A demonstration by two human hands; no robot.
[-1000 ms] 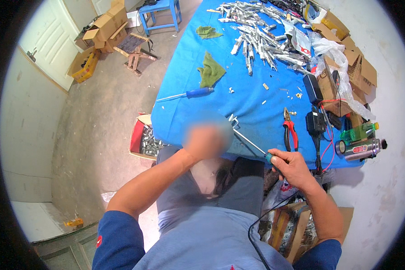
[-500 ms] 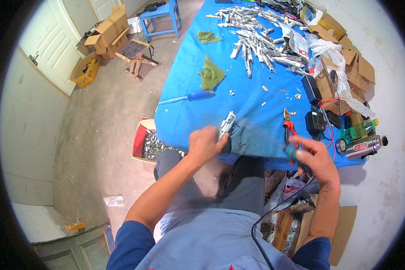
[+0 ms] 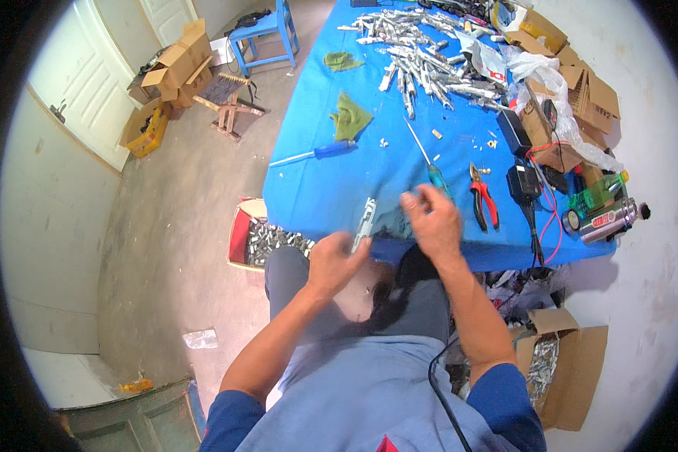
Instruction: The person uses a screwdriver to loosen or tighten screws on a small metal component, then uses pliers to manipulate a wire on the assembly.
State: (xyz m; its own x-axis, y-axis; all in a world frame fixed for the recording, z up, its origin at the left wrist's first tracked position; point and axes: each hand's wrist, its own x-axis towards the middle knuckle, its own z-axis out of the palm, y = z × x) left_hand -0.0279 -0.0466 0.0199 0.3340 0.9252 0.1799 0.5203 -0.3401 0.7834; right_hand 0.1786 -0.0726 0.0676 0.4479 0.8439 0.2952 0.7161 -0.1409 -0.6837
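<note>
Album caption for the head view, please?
Left hand grips a pale part at a blue table, right hand near a teal screwdriver.

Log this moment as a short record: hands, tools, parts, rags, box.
Left hand: holds a slim silvery part
Right hand: appears empty, near the teal-handled screwdriver; contact unclear
Other tools: blue-handled screwdriver, red-handled pliers
Far end of table: heap of silvery parts
Green rags: two, on the blue cloth
Box: open, red inside, holding small metal pieces
</note>
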